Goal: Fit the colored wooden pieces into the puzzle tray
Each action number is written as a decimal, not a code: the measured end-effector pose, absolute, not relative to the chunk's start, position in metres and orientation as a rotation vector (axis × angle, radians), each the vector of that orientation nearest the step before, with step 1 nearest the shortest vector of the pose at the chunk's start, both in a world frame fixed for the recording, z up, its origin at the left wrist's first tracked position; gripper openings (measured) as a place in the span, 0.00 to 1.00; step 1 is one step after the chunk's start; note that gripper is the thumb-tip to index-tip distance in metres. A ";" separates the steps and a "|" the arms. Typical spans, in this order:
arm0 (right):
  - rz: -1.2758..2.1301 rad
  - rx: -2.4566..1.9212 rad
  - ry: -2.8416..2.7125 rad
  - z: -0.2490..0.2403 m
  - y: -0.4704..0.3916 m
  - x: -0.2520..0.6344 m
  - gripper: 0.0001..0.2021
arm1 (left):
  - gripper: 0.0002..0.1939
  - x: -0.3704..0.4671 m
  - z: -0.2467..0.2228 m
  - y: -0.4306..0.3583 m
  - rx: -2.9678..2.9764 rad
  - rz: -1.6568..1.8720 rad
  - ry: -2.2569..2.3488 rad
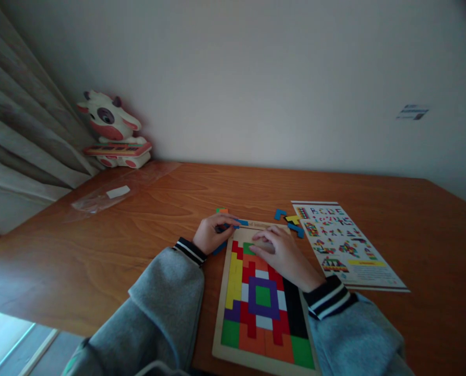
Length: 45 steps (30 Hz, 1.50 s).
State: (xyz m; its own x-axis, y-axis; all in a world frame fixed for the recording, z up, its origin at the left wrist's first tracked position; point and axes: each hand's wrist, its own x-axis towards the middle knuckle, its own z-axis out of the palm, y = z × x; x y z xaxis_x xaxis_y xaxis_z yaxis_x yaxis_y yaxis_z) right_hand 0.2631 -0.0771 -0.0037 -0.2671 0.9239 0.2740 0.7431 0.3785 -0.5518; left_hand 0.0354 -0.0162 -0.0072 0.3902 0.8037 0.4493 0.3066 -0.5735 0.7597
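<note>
A wooden puzzle board (219,334) lies on the table, filled with red, orange, green, yellow, purple, white and black pieces around a green centre; its top end has bare wood. My left hand (213,233) is at the board's upper left corner, its fingertips closed on a blue piece (241,223) at the top edge. Over the upper right part hovers my right hand (282,253), fingers curved and apart near a green piece (248,248), holding nothing visible. Another blue piece (219,248) lies partly under my left hand.
Loose blue (279,214) and yellow (293,220) pieces lie beyond the board, beside a printed pattern sheet (368,266) on the right. A clear plastic bag (95,202) and a cow toy with a keyboard (115,130) are at the back left, near a curtain.
</note>
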 end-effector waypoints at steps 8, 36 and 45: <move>0.451 -1.429 -1.995 -0.002 -0.070 0.278 0.09 | 0.08 0.036 -0.005 -0.016 2.080 1.114 0.981; 0.520 -1.296 -1.889 0.002 -0.071 0.278 0.18 | 0.07 0.039 -0.004 -0.024 2.103 1.136 0.762; 0.609 -1.309 -1.768 0.000 -0.076 0.270 0.11 | 0.17 0.029 -0.008 -0.010 2.424 1.100 1.065</move>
